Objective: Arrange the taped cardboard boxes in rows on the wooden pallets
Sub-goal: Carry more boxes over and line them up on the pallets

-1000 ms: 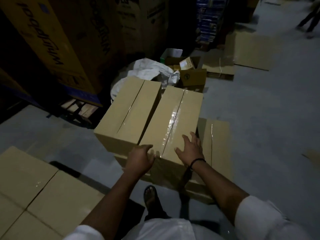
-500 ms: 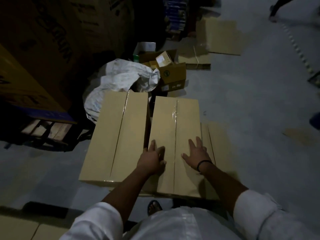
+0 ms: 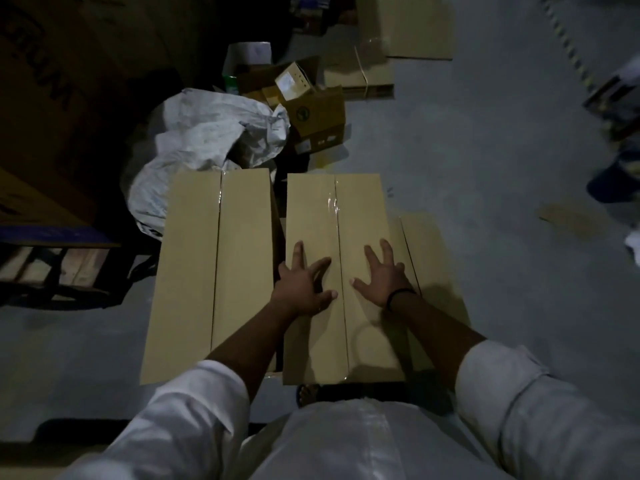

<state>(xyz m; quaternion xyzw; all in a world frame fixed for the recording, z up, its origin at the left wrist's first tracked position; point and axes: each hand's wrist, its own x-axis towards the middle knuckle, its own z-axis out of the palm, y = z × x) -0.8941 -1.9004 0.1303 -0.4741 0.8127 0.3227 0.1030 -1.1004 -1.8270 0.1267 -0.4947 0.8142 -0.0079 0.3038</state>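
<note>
Both hands lie flat on top of the right-hand box [image 3: 341,271] at the centre of the frame, fingers spread and gripping nothing: the left hand [image 3: 302,287] rests on the left flap near the box's left edge, and the right hand [image 3: 382,277] on the right flap, one on either side of the taped seam [image 3: 341,258]. The box's long axis runs from the bottom of the frame toward the top, away from the person, and the palms sit on the nearer half of it. A second box [image 3: 211,271] lies parallel at centre left, a narrow dark gap between the two. A lower box [image 3: 433,271] shows under the right edge. A push to close the row would probably go leftward across the frame, square to the long axis; the right hand looks better placed to drive it. No pallet is visible beneath them.
</note>
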